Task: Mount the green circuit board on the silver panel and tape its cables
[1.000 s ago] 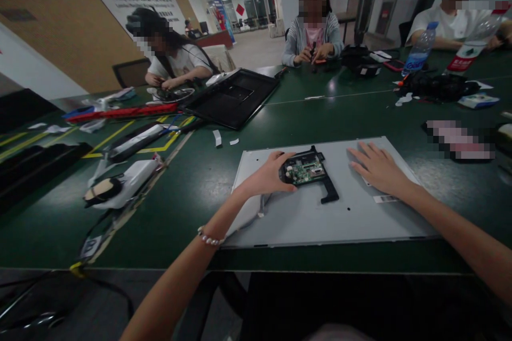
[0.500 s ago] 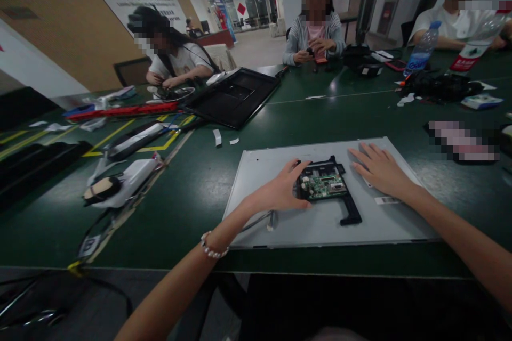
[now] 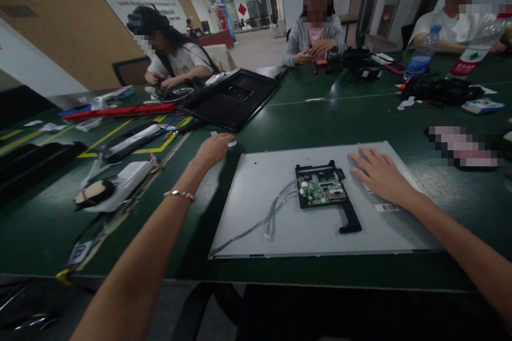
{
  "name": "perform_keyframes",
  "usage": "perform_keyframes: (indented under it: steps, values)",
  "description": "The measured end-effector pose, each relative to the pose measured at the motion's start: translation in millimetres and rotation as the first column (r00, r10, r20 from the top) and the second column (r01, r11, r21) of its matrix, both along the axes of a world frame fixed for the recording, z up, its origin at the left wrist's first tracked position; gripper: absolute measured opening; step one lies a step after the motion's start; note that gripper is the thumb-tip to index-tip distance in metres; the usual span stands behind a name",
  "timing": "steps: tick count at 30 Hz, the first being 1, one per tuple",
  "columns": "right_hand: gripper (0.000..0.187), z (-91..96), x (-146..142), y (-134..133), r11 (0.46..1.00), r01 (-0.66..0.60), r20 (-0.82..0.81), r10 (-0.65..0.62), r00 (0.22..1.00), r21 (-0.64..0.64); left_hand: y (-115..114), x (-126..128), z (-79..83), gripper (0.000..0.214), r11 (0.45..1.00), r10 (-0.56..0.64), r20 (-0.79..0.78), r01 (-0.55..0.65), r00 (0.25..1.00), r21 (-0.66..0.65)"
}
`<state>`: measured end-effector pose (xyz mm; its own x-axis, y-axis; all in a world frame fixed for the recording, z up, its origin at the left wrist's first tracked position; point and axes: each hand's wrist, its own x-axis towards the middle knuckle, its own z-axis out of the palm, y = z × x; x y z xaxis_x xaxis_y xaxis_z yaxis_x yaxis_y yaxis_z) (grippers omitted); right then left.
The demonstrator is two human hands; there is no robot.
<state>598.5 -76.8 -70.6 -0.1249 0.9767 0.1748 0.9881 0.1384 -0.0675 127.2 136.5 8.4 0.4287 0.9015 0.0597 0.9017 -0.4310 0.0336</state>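
A flat grey display panel (image 3: 248, 202) lies on the green table before me. On it sits a black plastic bracket (image 3: 352, 218) carrying a green circuit board (image 3: 322, 192). A thin grey cable (image 3: 256, 224) runs from the board across the panel toward its near left corner. My right hand (image 3: 380, 173) rests flat on the right part of the panel, fingers spread, holding nothing. Beyond the panel's left edge, my left hand (image 3: 215, 150) is low over the table beside a small white strip (image 3: 232, 144). Its fingertips are mostly hidden, so its grip does not show.
A black plastic cover (image 3: 236, 96) lies farther back. To the left are a white device (image 3: 128, 181), a long dark case (image 3: 132, 141) and a red strip (image 3: 120, 112). A phone (image 3: 460, 146) and bottles (image 3: 424, 53) are at right. Other people sit across the table.
My left hand has left the bracket and circuit board and moved left and away from me, to the small white strips. The cable is now uncovered. My right hand stays on the panel.
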Motion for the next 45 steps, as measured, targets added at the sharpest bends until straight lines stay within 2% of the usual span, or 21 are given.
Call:
perform_keyframes:
  steps: [3,6,12,17,21,24,29,33,38,45]
  values:
    - [0.057,0.2,-0.1,0.2,1.000,0.004,0.008,-0.004,1.000,0.002,8.3,-7.4,-1.3,0.049,0.998,-0.063,-0.130,0.062,0.989,-0.008]
    - [0.057,0.7,-0.3,0.2,1.000,0.003,0.001,-0.003,1.000,0.000,12.3,-4.6,-1.6,0.039,0.995,-0.094,-0.177,0.098,0.980,0.017]
    - [0.056,2.4,-1.5,-0.1,1.000,0.002,-0.006,-0.002,1.000,0.007,9.1,14.9,5.3,0.032,0.997,-0.060,-0.295,0.074,0.954,0.037]
    - [0.057,2.5,-1.0,0.1,1.000,0.000,0.000,0.000,1.000,0.004,3.6,20.1,12.6,0.035,0.997,-0.071,-0.212,0.074,0.975,0.006]
    - [0.058,1.7,-0.1,0.4,1.000,0.000,0.003,0.000,1.000,0.003,5.2,17.6,12.6,0.042,0.986,-0.166,-0.162,0.159,0.973,-0.053]
    - [0.057,1.6,0.3,0.4,1.000,0.005,-0.010,-0.005,1.000,0.000,8.5,17.6,9.3,0.039,0.978,-0.206,-0.154,0.200,0.967,-0.049]
    - [0.057,2.7,0.3,-0.3,1.000,0.003,-0.011,-0.004,1.000,-0.012,8.0,27.5,6.8,0.033,0.988,-0.147,-0.237,0.154,0.960,0.011]
    - [0.056,1.5,1.1,0.0,1.000,0.007,-0.003,-0.007,1.000,-0.011,-1.8,52.2,10.1,0.033,0.986,-0.094,-0.340,0.134,0.936,0.095]
    - [0.056,-0.2,2.1,0.9,1.000,0.009,0.003,-0.009,1.000,-0.011,-28.3,102.2,16.7,0.031,0.970,-0.138,-0.332,0.196,0.933,0.146]
    - [0.055,0.0,2.4,0.8,1.000,0.007,-0.007,-0.007,1.000,-0.003,-97.1,194.6,14.9,0.036,0.890,-0.424,-0.170,0.444,0.889,0.102]
